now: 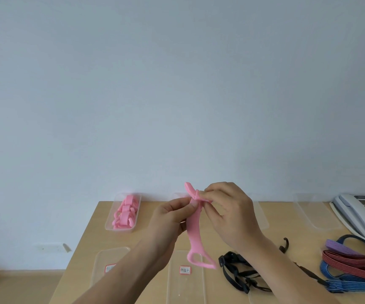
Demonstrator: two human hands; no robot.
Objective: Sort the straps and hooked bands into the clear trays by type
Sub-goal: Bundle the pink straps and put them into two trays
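Observation:
I hold a pink strap (194, 232) up above the middle of the wooden table (146, 242). My left hand (170, 218) pinches it near its upper part and my right hand (227, 210) pinches its folded top end. Its looped lower end hangs over a labelled clear tray (186, 281). A far clear tray (123, 212) holds several folded pink straps. Black straps (236, 270) lie in a tangle right of centre. Blue, red and purple hooked bands (352, 264) are heaped at the right edge.
Another labelled clear tray (109, 264) sits at the front left, partly behind my left forearm. More clear trays (313, 211) stand along the far edge. A white desk telephone (361, 213) occupies the far right corner. A dark hook (285, 244) lies near my right wrist.

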